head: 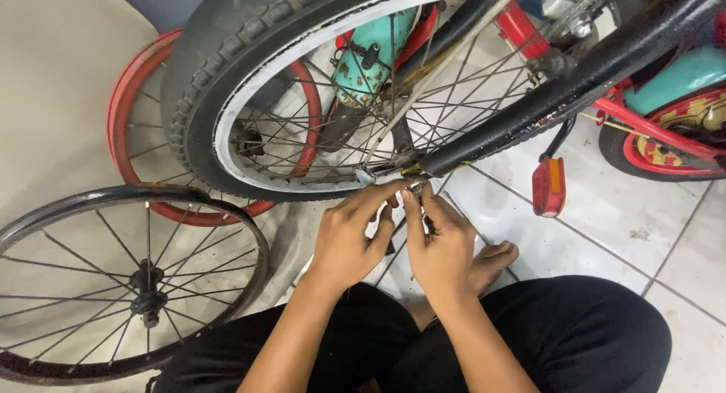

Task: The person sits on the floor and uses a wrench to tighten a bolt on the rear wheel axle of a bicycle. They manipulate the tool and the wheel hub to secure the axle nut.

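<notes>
Both hands up at the wheel (227, 98) now, meeting at the rim's low edge where a spoke (435, 75) comes down. Left hand (344, 242) has its fingers (378, 196) curled, tips pinched at a small metal fitting (366, 176) just above them. Right hand (442, 249) is pinched shut beside it; what it grips, I cannot tell. Best to steady the rim with one hand and turn with small, even twists. A loose wheel (125, 280) lies well left of the fingers, a pedal (548, 185) to their right.
</notes>
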